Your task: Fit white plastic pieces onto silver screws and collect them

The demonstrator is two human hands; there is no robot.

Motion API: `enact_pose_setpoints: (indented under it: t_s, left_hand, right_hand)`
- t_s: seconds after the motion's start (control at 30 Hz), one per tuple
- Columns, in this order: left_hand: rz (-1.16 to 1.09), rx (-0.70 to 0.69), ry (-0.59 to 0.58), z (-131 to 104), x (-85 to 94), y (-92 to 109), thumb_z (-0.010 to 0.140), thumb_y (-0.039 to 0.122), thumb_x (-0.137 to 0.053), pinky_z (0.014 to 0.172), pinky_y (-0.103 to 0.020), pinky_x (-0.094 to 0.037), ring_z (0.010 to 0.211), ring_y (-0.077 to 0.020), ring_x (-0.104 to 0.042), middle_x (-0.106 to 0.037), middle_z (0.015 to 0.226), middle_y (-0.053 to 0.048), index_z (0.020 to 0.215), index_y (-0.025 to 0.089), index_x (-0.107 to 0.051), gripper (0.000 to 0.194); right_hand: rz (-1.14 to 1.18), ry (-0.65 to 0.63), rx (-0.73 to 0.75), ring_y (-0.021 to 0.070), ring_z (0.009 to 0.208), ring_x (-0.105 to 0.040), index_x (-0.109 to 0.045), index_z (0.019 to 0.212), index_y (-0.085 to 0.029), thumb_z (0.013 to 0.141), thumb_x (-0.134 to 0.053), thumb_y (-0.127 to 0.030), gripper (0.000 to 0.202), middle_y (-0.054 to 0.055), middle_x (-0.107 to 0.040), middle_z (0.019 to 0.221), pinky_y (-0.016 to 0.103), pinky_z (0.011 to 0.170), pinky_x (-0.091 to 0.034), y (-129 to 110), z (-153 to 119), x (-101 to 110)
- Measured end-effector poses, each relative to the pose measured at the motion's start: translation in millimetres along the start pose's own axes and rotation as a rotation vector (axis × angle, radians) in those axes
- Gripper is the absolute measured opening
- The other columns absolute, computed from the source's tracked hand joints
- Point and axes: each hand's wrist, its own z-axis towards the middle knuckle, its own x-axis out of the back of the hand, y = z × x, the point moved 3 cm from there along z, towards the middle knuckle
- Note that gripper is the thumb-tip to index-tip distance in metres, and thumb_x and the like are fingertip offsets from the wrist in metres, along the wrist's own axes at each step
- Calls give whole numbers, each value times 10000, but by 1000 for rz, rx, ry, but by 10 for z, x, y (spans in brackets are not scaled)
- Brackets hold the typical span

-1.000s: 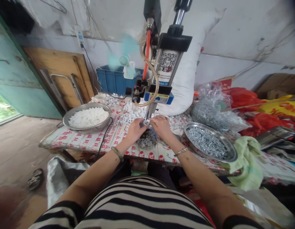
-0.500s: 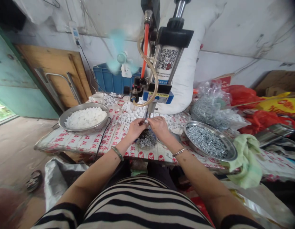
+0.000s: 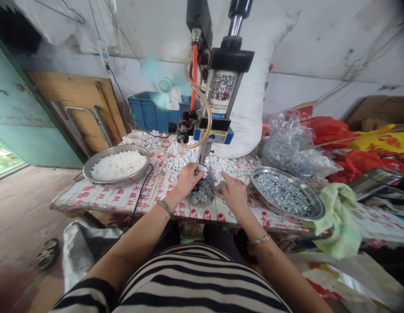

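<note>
My left hand (image 3: 188, 179) is at the foot of the pneumatic press (image 3: 222, 93), its thumb and fingers pinched on a small white plastic piece (image 3: 202, 169) under the ram. My right hand (image 3: 235, 193) hovers to the right of the press, fingers apart, and I see nothing in it. Between the hands, a clear container of small metal pins (image 3: 202, 193) stands in front of the press base. Loose white plastic pieces (image 3: 178, 158) lie scattered behind and around the press.
On the left of the table is a metal bowl (image 3: 87, 174) heaped with white pieces. A steel bowl (image 3: 321, 213) of metal pins stands on the right, a green cloth (image 3: 340, 221) beside it. Behind are a blue crate (image 3: 146, 114), a spinning fan (image 3: 165, 84) and a white sack (image 3: 250, 117).
My right hand has come away from the press point, moving right and toward me, and its fingers have opened. My left hand stays under the ram.
</note>
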Motion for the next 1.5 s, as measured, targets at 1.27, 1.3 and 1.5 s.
enact_pose_setpoints:
  t_s: [1.27,1.3,1.5]
  left_hand:
    - [-1503,697,-337,-808,662,-115,724,359,-523,499,-211,-490,795,-200,-638,-642,941,-110,947,128,-563,324]
    - [-1465,698,-354,-906,807,-235,708,351,-533,467,-198,-476,773,-201,-643,-647,937,-115,956,124,-565,337]
    - [-706,768,-662,-1632,1688,-949,640,306,-627,481,-195,-467,648,-162,-617,-654,747,-52,901,133,-628,313]
  right_hand:
    - [-163,177,-48,314,1201,-383,-583,1114,-162,809,-477,-342,370,153,-459,1298,526,956,-271,322,-826,-262]
    - [-146,180,-45,320,1200,-384,-581,1116,-157,807,-477,-348,377,157,-460,1295,535,953,-271,326,-826,-268]
    - [-38,199,-24,364,1197,-390,-544,1188,-217,789,-493,-328,417,133,-459,1299,583,924,-285,274,-805,-263]
